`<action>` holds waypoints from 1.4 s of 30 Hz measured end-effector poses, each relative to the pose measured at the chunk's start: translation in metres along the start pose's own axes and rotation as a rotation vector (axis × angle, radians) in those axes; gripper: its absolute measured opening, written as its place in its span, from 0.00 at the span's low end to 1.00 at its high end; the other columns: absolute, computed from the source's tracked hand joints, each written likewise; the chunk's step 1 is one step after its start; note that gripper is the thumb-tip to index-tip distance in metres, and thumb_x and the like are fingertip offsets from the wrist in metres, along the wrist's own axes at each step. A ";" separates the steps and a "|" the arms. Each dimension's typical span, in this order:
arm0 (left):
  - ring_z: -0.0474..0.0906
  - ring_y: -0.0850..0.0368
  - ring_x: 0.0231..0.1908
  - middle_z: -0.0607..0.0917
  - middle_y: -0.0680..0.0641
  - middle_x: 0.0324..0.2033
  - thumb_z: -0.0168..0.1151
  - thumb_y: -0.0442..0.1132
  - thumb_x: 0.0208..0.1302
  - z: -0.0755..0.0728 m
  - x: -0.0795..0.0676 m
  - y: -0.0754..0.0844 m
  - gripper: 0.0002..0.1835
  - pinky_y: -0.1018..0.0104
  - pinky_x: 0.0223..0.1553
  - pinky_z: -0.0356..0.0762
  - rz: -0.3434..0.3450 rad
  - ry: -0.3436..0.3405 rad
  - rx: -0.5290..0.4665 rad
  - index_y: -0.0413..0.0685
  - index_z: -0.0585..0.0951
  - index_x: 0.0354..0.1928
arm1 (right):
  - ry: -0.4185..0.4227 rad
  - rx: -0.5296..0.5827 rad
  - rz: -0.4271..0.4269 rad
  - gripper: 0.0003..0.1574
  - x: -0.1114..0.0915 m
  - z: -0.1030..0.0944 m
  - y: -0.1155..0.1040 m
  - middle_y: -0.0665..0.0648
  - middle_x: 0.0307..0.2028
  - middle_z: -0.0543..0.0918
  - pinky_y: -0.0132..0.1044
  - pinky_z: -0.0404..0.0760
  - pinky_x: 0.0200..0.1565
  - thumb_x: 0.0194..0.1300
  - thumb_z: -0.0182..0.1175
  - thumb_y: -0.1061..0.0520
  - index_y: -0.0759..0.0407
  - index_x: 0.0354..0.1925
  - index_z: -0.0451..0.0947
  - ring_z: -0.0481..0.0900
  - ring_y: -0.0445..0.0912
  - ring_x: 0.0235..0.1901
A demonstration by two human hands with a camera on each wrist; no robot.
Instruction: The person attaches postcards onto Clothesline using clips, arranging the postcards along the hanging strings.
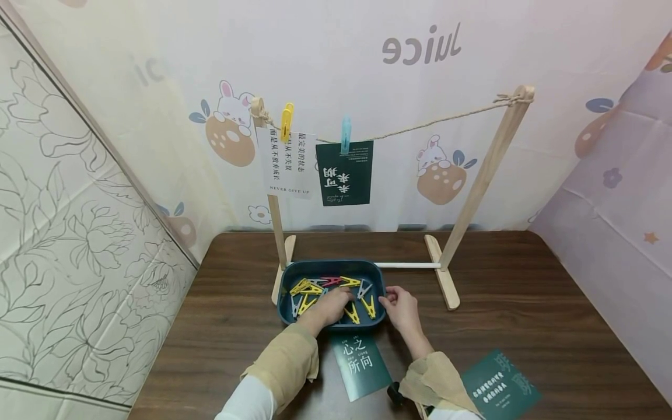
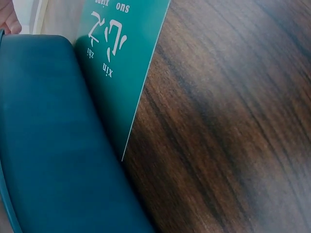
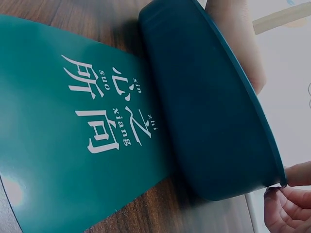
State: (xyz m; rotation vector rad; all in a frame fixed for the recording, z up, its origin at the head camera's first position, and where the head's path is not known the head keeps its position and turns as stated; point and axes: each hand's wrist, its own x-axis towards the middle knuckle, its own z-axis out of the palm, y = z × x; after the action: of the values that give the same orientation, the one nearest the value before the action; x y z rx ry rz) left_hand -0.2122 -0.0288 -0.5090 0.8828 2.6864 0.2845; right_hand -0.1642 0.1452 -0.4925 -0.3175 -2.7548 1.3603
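Note:
My left hand [image 1: 332, 307] reaches over the near rim into a dark blue tray [image 1: 336, 262], its fingertips down among plastic clothespins. I cannot tell whether those fingers hold one. Around them lie several yellow clothespins [image 1: 369, 308], some grey ones and a red clothespin [image 1: 331, 281]. At the tray's right end, my right hand [image 1: 403, 310] pinches the rim between thumb and finger, as the right wrist view also shows. A green card [image 1: 362, 368] with white characters lies flat in front of the tray, its far edge close against the tray's wall [image 3: 209, 107].
Behind the tray stands a wooden frame [image 1: 485, 175] with a rope [image 1: 436, 122]. A yellow clothespin [image 1: 286, 122] holds a white card [image 1: 287, 166] there; a blue clothespin [image 1: 346, 135] holds a dark green card [image 1: 345, 181]. Another green card [image 1: 501, 388] lies by the right sleeve.

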 end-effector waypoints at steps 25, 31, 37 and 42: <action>0.72 0.60 0.46 0.79 0.51 0.43 0.64 0.40 0.53 -0.017 -0.012 -0.017 0.17 0.66 0.49 0.69 0.087 0.012 -0.204 0.45 0.78 0.46 | -0.032 0.047 0.012 0.17 0.000 -0.001 0.004 0.60 0.29 0.77 0.37 0.76 0.30 0.58 0.58 0.60 0.71 0.43 0.74 0.74 0.47 0.28; 0.72 0.60 0.45 0.79 0.52 0.42 0.65 0.39 0.52 -0.018 -0.016 -0.019 0.17 0.66 0.48 0.69 0.064 0.065 -0.323 0.45 0.78 0.46 | -0.045 0.124 0.021 0.19 -0.003 -0.003 0.009 0.60 0.29 0.78 0.35 0.76 0.29 0.61 0.56 0.56 0.71 0.43 0.74 0.75 0.46 0.27; 0.74 0.57 0.44 0.79 0.51 0.40 0.65 0.37 0.52 -0.020 -0.022 -0.019 0.17 0.65 0.46 0.71 0.060 0.127 -0.447 0.43 0.78 0.45 | -0.035 0.168 0.022 0.19 -0.016 -0.011 0.010 0.59 0.25 0.77 0.32 0.75 0.24 0.66 0.49 0.54 0.70 0.42 0.75 0.76 0.47 0.23; 0.76 0.53 0.42 0.80 0.49 0.39 0.66 0.35 0.50 -0.023 -0.027 -0.017 0.17 0.62 0.44 0.73 0.059 0.198 -0.521 0.40 0.78 0.44 | -0.035 0.110 -0.020 0.14 -0.029 -0.016 0.011 0.56 0.24 0.77 0.31 0.73 0.23 0.63 0.51 0.60 0.70 0.41 0.75 0.74 0.44 0.23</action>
State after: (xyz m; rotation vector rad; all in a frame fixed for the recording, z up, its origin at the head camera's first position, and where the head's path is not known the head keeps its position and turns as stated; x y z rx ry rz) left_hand -0.2085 -0.0610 -0.4859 0.7984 2.5549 1.0755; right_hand -0.1323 0.1585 -0.4905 -0.2616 -2.6892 1.5192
